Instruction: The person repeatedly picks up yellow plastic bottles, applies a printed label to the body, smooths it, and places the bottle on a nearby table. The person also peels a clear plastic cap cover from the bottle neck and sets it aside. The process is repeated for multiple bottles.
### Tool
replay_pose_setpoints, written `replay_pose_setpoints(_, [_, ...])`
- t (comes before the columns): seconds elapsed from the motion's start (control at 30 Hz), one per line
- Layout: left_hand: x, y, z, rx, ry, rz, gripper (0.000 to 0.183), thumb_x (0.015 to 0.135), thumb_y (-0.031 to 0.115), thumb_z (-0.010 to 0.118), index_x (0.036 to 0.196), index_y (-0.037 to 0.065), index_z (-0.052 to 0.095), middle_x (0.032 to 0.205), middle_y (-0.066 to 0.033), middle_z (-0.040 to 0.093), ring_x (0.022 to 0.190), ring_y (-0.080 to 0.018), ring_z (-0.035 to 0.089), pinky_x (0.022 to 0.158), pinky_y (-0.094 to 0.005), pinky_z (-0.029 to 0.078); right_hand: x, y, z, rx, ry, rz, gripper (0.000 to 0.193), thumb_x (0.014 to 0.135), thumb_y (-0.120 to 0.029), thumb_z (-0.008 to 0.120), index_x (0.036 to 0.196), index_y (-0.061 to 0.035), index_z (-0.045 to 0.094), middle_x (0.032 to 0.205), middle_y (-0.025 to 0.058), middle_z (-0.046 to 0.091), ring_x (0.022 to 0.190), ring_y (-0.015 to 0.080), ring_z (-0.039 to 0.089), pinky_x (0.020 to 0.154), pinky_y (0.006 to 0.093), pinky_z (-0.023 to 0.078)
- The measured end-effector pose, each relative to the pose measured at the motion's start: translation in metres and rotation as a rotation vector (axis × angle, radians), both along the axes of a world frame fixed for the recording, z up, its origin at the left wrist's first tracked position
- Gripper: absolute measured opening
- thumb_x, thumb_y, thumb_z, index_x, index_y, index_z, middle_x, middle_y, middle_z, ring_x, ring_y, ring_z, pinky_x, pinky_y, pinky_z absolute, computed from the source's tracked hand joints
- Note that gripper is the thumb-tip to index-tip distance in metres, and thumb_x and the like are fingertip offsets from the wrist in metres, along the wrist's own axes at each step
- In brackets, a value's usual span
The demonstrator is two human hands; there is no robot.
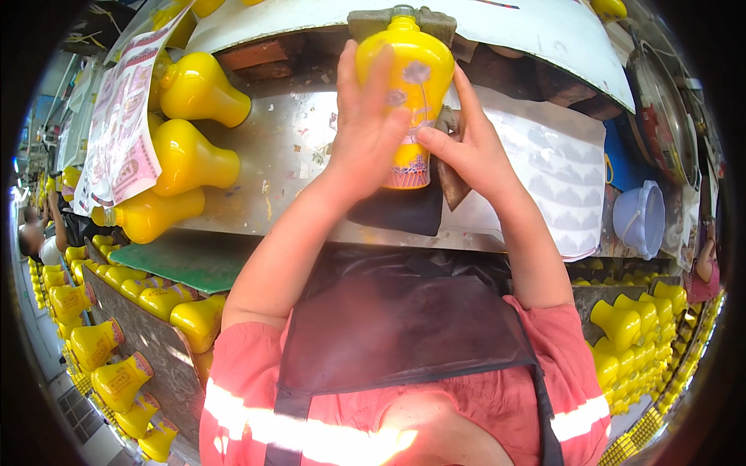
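A glossy yellow bottle (427,56) with pale purple flower decals and a patterned band near its base lies in front of me, its clear neck pointing away. The neck end rests on a grey padded support (437,26). My left hand (365,128) lies along the bottle's left side, fingers stretched out and partly blurred, thumb over the decal. My right hand (474,147) is around the right side, its thumb pressed on the lower decal. A dark cloth (404,211) lies under the base. Right of my right hand is a white sheet (556,171) with pale grey repeated shapes.
More yellow bottles (190,155) lie at the left of the metal table (291,140), beside pink printed sheets (124,132). A light-blue bucket (639,220) stands at the right. Many bottles (633,318) fill racks on both sides. A green board (183,260) sits left of my lap.
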State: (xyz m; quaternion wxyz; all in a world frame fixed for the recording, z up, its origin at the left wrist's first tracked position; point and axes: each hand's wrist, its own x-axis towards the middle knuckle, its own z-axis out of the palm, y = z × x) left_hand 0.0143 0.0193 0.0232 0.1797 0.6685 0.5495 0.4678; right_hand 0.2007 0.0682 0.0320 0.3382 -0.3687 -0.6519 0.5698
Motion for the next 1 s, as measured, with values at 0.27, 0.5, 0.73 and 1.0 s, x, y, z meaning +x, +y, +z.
replay_pose_setpoints(0.27, [0.007,0.000,0.006,-0.012,0.012,0.045,0.098,0.084,0.024,0.073,0.164,0.019,0.018,0.166,-0.0225,0.001,0.151,-0.0398,0.025,0.121,-0.0454,0.031,0.017,0.013,0.026,-0.118,-0.207,0.005,0.091,0.084,-0.040,0.077,0.158,-0.0056,0.036,0.091,0.0128,0.066,0.080,0.0154,0.065,0.070,0.0283,0.051])
replay_pose_setpoints(0.5, [0.007,0.000,0.008,-0.003,0.031,0.048,0.102,0.074,0.018,0.079,0.159,0.014,0.024,0.163,-0.0291,0.004,0.149,-0.0516,0.021,0.120,-0.0516,0.033,-0.014,0.015,0.036,0.404,-0.481,-0.212,0.084,0.082,-0.046,0.075,0.149,-0.0031,0.049,0.119,0.0266,0.071,0.103,0.0369,0.072,0.090,0.0383,0.055])
replay_pose_setpoints(0.73, [0.003,0.001,0.004,0.030,0.036,0.011,0.106,0.075,0.019,0.079,0.162,0.014,0.019,0.164,-0.0292,0.001,0.151,-0.0511,0.018,0.120,-0.0524,0.031,-0.013,0.027,0.040,0.329,-0.352,-0.223,0.073,0.084,-0.046,0.075,0.140,-0.0025,0.060,0.119,0.0237,0.072,0.102,0.0332,0.073,0.088,0.0372,0.056])
replay_pose_setpoints(1.0, [-0.006,-0.007,0.002,-0.046,-0.062,0.076,0.096,0.087,0.031,0.070,0.163,0.008,0.017,0.161,-0.0264,0.016,0.149,-0.0432,0.025,0.122,-0.0476,0.027,0.011,0.030,0.035,-0.001,-0.180,-0.030,0.058,0.099,-0.032,0.063,0.150,-0.0072,0.051,0.107,0.0095,0.073,0.088,0.0148,0.067,0.080,0.0286,0.054])
